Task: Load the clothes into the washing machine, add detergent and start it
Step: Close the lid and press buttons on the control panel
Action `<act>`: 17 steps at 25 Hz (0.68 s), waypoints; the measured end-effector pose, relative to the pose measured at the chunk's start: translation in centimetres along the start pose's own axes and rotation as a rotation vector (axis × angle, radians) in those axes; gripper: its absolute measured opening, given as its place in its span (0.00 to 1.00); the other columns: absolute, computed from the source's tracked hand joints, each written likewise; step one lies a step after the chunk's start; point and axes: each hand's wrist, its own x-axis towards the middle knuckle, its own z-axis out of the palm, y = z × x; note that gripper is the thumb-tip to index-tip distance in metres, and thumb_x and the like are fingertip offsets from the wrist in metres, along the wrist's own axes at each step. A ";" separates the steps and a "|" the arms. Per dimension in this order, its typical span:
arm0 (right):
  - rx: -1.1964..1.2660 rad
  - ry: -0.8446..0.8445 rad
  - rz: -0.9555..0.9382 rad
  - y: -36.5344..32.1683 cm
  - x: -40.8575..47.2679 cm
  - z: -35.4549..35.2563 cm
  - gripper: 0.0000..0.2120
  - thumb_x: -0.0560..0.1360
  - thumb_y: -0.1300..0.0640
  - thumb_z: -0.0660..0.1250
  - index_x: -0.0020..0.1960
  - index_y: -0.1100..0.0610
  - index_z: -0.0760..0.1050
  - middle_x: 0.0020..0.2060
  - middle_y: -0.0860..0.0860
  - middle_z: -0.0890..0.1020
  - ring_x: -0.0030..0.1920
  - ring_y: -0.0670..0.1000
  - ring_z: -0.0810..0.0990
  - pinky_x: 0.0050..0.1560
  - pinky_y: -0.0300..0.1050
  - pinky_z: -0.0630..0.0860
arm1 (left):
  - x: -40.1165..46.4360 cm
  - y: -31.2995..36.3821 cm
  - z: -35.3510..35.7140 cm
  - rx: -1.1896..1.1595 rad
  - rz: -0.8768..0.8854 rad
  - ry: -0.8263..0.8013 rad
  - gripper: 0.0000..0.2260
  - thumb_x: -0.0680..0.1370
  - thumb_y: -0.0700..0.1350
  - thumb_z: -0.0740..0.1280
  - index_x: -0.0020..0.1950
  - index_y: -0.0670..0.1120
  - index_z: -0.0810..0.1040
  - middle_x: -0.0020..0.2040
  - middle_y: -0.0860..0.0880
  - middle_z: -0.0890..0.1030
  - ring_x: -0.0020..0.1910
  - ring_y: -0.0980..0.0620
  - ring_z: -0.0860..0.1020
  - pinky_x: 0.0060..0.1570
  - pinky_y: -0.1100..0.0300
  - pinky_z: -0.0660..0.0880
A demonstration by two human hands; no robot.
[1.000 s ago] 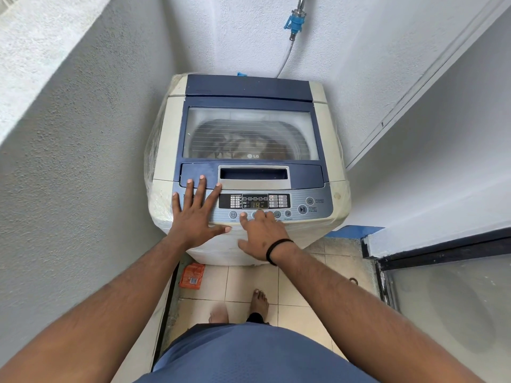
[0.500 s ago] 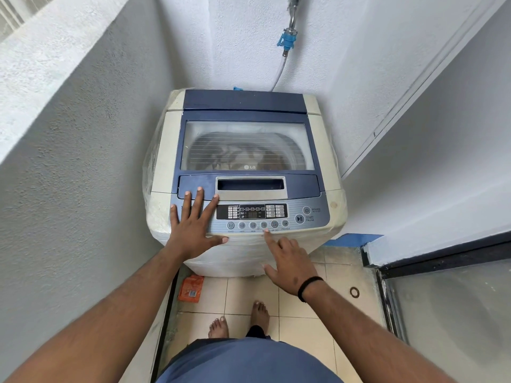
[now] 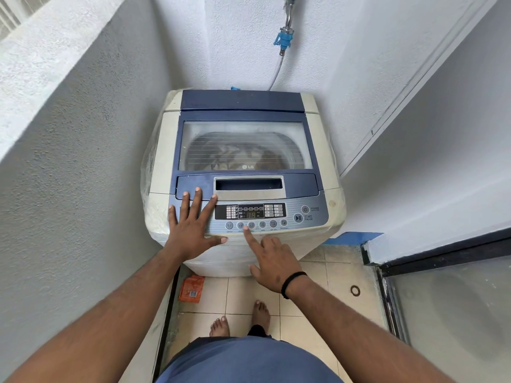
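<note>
Nearest the camera, 2 bare feet (image 3: pixel 240 317) stood on the pale floor tiles (image 3: pixel 312 275), with an orange packet (image 3: pixel 191 288) lying by the left wall and a small ring (image 3: pixel 355 290) on the tiles to the right. The right hand (image 3: pixel 272 261), a black band (image 3: pixel 292 283) on its wrist, pointed its index finger at the row of round buttons — the tip touched the panel's front edge between 2 of them, the other fingers curled in and holding nothing. The left hand (image 3: pixel 190 228) lay flat with fingers spread on the left end of the control panel (image 3: pixel 309 222), its fingertips reaching the blue lid front. The washing machine (image 3: pixel 249 172) filled the narrow corner, lid closed — clothes (image 3: pixel 243 154) showed dimly through the window, and the display read 19. Behind it, a hose (image 3: pixel 276 73) rose to a blue tap fitting (image 3: pixel 283 41) on the wall.
</note>
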 end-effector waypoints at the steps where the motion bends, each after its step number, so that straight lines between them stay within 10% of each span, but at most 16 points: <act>1: -0.009 -0.004 -0.014 -0.5 0.5 -0.1 0.42 0.79 0.45 0.61 0.81 0.47 0.36 0.58 0.57 0.73 0.58 0.59 0.71 0.55 0.55 0.72 | 0.0 0.0 0.0 0.000 0.000 0.002 0.50 0.72 0.76 0.63 0.80 0.64 0.32 0.79 0.53 0.26 0.78 0.47 0.25 0.75 0.36 0.34; 17: -0.052 -0.097 0.015 -1.1 2.3 -0.4 0.40 0.80 0.43 0.59 0.81 0.49 0.38 0.60 0.60 0.77 0.61 0.62 0.73 0.58 0.58 0.72 | 0.1 0.0 0.1 -0.020 0.013 0.028 0.50 0.72 0.74 0.65 0.81 0.63 0.36 0.80 0.52 0.28 0.78 0.46 0.26 0.75 0.35 0.34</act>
